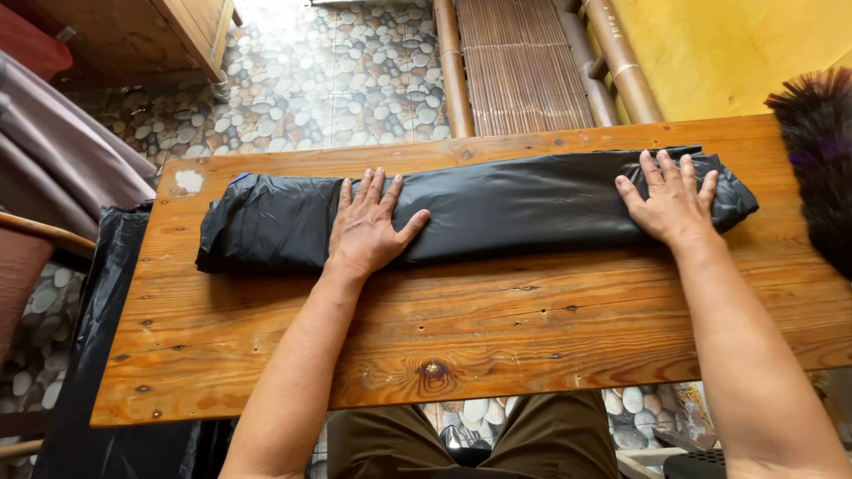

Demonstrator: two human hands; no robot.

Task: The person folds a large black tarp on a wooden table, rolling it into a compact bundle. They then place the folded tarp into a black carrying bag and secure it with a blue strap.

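1. The folded black plastic sheet (497,208) lies as a long flat band across the far half of the wooden worktop (461,346), under both hands. Its left end reaches well past the left hand, and its right end comes out just beyond the right hand.

2. The left hand (368,226) lies flat and wide open on the band, fingers spread and the thumb out to the right. It grips nothing; it only presses down.

3. The right hand (670,204) is also flat and spread, pressing the band near its right end.

4. Risk: the plastic looks smooth and puffy, mostly to the left of the left hand, where nothing holds it. I think trapped air there can make the folds open again when the pressure is released.

5. Risk: open palms give only friction. If one hand pushes harder than the other, the band may slide on the smooth wood and the layers may shift out of line.

6. More black plastic (98,355) hangs beside the worktop, left of the left arm. If it is joined to the band, which I cannot tell, its weight could pull the left end down.

7. A dark feather duster (816,151) is to the right of the right hand, near it; a wide sweep of the forearm could knock it.
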